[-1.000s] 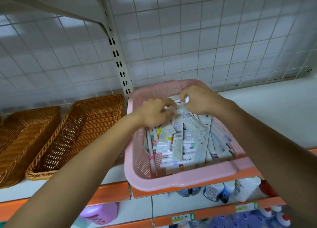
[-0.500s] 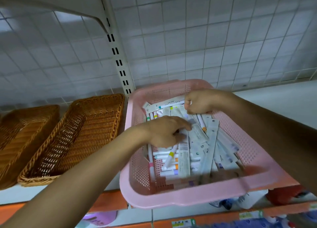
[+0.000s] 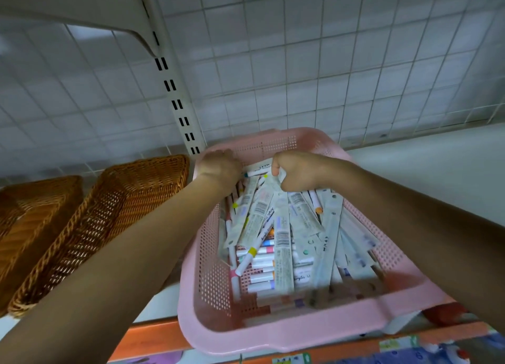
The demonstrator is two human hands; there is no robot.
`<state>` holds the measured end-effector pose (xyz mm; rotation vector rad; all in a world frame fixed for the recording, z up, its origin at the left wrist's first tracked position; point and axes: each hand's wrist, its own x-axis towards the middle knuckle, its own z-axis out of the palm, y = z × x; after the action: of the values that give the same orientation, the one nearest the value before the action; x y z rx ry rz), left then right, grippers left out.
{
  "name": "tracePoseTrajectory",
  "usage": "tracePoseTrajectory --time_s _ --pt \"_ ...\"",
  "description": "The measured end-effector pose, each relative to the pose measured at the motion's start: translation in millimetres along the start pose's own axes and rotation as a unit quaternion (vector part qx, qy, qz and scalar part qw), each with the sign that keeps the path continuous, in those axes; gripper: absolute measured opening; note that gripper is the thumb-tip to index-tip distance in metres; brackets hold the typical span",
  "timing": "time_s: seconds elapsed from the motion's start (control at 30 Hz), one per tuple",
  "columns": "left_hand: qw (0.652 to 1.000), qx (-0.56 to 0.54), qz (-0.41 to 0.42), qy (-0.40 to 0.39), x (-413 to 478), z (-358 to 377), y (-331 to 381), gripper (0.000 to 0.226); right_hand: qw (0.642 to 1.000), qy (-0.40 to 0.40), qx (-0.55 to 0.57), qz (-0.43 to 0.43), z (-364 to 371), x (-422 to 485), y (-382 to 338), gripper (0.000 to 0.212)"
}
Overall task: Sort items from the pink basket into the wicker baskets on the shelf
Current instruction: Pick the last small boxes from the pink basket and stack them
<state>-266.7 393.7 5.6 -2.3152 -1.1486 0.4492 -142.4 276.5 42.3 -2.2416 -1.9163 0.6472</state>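
Note:
The pink basket sits on the shelf edge in front of me, filled with several packaged markers and loose pens. My left hand is curled over the basket's far left corner, fingers pointing down and hidden, so what it holds is unclear. My right hand is at the far end of the pile, thumb and fingers pinched on a white packaged marker. Two wicker baskets stand to the left on the shelf, a nearer one and a farther one; what shows of their insides looks bare.
A slotted white shelf upright rises behind the pink basket's left corner, with a wire grid back panel. White shelf surface stretches to the right. An orange shelf edge runs along the front, with goods on the shelf below.
My left hand has moved from the middle of the marker pile to the far left corner of the pink basket. My right hand stays at the far end, pinching a package.

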Motion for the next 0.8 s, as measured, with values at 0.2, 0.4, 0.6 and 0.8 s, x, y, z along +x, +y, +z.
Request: tracePoseTrajectory --time_s 0.2,0.4,0.6,0.8 --pt "0.994 -0.107 -0.007 0.005 -7 -6 -4 0.025 1.000 0.015 0.013 0.000 -2 0 0 0.029" --pt "0.937 -0.341 0.040 0.069 -41 -26 -30 0.037 0.996 0.083 -0.033 -0.026 -20 -17 -18 0.045" --pt "0.753 -0.655 -0.005 0.068 -88 -26 -45 0.024 0.995 0.093 0.003 -0.041 -24 -34 -40 0.012" --pt "0.580 -0.813 0.027 0.047 -129 -21 -58 0.027 0.983 0.148 0.070 -0.078 -16 -63 -74 0.026"
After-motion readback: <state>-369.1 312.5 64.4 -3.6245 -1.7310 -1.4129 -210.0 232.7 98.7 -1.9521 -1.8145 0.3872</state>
